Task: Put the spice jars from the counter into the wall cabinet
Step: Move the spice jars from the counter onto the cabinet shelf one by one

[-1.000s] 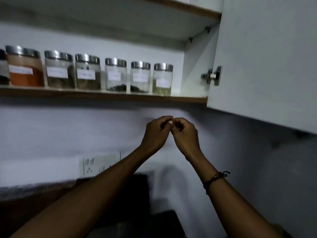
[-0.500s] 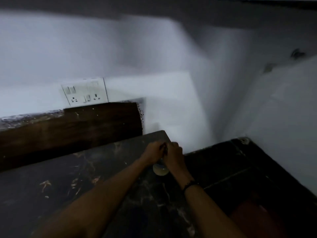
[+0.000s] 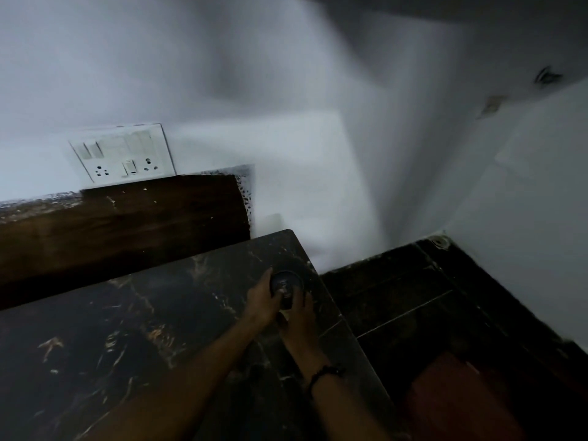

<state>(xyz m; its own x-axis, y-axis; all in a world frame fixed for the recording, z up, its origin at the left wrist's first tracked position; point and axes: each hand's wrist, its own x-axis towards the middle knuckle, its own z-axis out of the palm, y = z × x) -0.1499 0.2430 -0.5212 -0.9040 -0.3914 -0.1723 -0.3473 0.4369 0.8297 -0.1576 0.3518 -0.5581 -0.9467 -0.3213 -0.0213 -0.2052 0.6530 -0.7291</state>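
Nearest the camera, both forearms reach forward over the dark marbled counter [image 3: 133,338]; a dark band [image 3: 324,374] circles the right wrist. The left hand [image 3: 262,302] curls round the left side of a spice jar [image 3: 286,286], thumb on its dark lid; the right hand [image 3: 299,316] wraps the near right side, fingers bent against it. The jar stands close to the counter's far right corner, seen from above, body mostly hidden by the hands; the frame is dim and blurred, so contact detail is uncertain. Judgement: step in hand is securing the jar for lifting. Grip the body rather than the lid alone, keep it upright, lift straight up clear of the edge. Beyond: a brown board [image 3: 127,224] against the wall, a socket plate [image 3: 122,152] above it. The cabinet is out of view.
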